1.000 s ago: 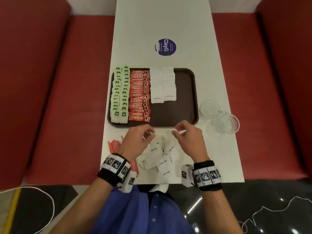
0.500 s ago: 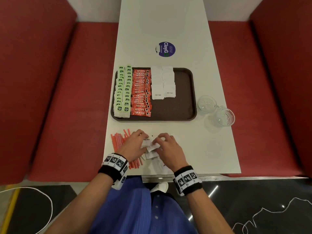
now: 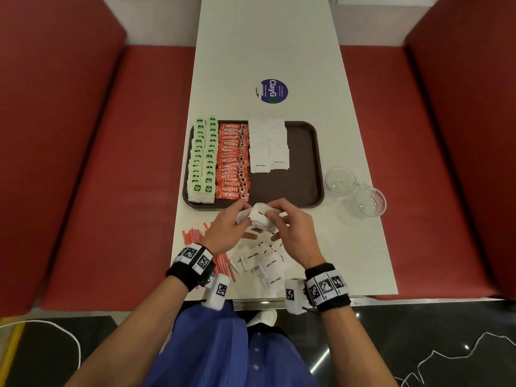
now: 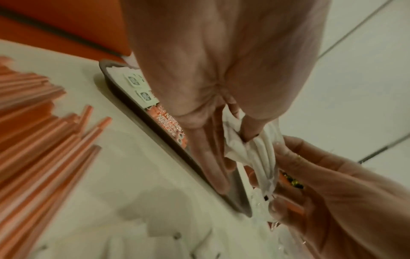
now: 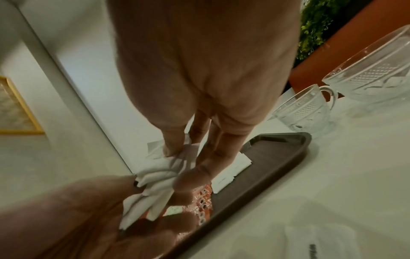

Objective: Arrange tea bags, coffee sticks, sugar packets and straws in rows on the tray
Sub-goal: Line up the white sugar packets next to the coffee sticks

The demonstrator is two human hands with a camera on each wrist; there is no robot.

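your left hand (image 3: 227, 229) and right hand (image 3: 293, 229) both pinched a bunch of sugar packets (image 3: 261, 216) just before the tray (image 3: 310, 163); only your wrist views showed several packets fanned.

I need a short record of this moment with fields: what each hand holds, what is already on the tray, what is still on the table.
left hand: grips bunch of sugar packets
right hand: grips the same bunch
tray: tea bags, coffee sticks, two short rows of sugar packets; right part bare
table: loose sugar packets, straws, two glass cups
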